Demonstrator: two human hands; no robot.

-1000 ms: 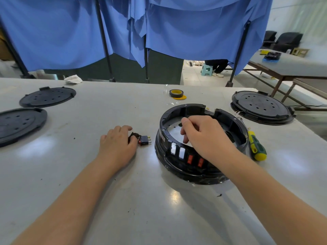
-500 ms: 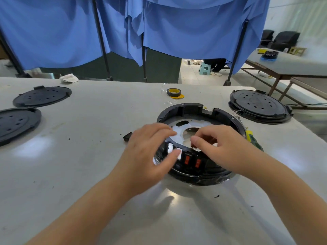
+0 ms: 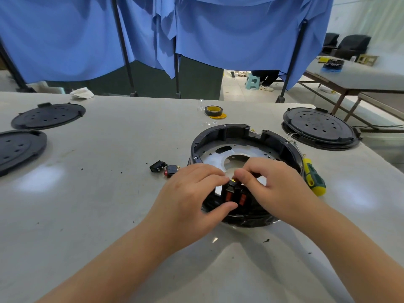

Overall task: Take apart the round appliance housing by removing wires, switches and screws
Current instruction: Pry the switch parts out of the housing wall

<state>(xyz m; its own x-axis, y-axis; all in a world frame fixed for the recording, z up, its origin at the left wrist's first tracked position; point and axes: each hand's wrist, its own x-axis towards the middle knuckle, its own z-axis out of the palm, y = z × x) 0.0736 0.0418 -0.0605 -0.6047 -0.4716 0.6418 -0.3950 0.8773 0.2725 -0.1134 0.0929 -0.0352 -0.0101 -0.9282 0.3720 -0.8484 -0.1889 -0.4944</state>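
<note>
Both hands are on the housing [image 3: 220, 136] near wall: the left hand [image 3: 192, 193] pinches the red switches [image 3: 235, 196], thumb outside below them, fingers curled over the rim. Right hand [image 3: 271, 184] pinches from inside, directly behind them. Two switches [image 3: 166, 168] already lie loose on the table [image 3: 109, 193], left of the housing.

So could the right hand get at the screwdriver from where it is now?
Probably yes: the screwdriver lies uncovered on the table just beside the right hand, though that hand is busy pinching a switch.
</note>
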